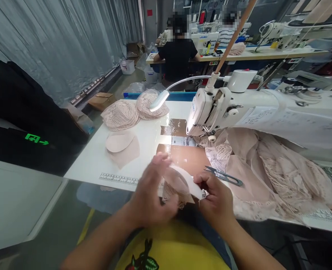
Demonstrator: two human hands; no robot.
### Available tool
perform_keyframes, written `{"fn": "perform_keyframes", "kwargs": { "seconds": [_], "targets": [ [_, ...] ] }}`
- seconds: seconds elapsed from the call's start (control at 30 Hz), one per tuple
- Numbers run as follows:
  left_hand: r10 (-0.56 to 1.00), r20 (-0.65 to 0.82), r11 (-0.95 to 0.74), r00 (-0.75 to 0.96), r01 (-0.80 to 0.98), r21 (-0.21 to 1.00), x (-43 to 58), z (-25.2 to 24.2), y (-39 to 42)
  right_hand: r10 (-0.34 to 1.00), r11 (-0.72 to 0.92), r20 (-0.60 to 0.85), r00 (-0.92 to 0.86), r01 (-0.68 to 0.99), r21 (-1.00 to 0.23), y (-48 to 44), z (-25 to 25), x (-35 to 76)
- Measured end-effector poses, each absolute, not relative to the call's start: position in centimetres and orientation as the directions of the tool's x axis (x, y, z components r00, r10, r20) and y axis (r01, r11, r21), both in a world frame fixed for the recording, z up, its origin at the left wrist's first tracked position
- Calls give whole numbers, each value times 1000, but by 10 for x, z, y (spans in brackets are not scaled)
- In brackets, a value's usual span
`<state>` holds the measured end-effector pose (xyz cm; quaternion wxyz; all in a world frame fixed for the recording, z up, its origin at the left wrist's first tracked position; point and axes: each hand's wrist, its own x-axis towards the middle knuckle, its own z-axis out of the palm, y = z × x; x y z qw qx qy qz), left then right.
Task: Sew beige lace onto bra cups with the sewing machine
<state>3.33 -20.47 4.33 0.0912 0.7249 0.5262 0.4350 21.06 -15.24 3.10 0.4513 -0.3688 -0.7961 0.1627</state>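
Observation:
My right hand (217, 198) pinches the edge of a pale bra cup piece (187, 180) in front of the sewing machine. A patch of beige lace (170, 193) hangs below this piece. On its other side is my left hand (151, 191), blurred by motion, its thumb and fingers apart around the near edge; I cannot make out firm contact. Right behind the hands lies a brown plate (183, 157) by the needle area of the white sewing machine (202, 112). Thread snips (225, 176) rest just beyond my right hand.
Two stacks of lace cups (121, 115) (151, 105) stand at the table's back left. Nearer lie flat beige pieces (123, 148). Gathered beige lace fabric (270, 168) spreads under the machine arm at right. A lamp (159, 100) overhangs the table. A person (178, 52) sits at another bench.

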Motion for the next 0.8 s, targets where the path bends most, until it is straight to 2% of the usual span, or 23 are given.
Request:
{"fn": "perform_keyframes", "kwargs": {
  "seconds": [0.07,0.13,0.2,0.3,0.4,0.47,0.53,0.57,0.67,0.73,0.8],
  "targets": [
    [810,569,-494,143,688,531,44,39,-198,658,753,622,-425,362,-550,-158,35,206],
    [796,596,-495,107,681,539,42,30,-188,558,826,643,-525,279,-490,-163,40,207],
    [814,579,-441,44,694,568,31,23,-180,504,860,666,-550,252,-444,-164,44,215],
    [887,461,-297,5,771,563,9,16,-175,563,824,702,-436,363,-436,-160,44,232],
    [950,300,-136,-79,764,630,-4,15,-181,689,701,676,-261,478,-530,-152,42,243],
    [988,135,-59,-79,613,788,-3,16,-188,794,592,573,-205,478,-649,-147,40,243],
    [998,-58,48,20,326,944,2,19,-195,886,462,395,-242,413,-785,-142,37,238],
    [986,-128,110,105,167,980,6,21,-199,910,390,296,-290,358,-848,-140,35,234],
    [888,-188,274,421,-154,949,16,28,-206,882,96,21,-470,137,-986,-137,25,223],
    [787,-152,338,599,-212,917,18,32,-209,811,-155,-129,-571,3,-988,-138,18,219],
    [731,-131,361,669,-217,907,17,35,-210,747,-350,-221,-627,-89,-932,-140,10,218]
  ]
}}
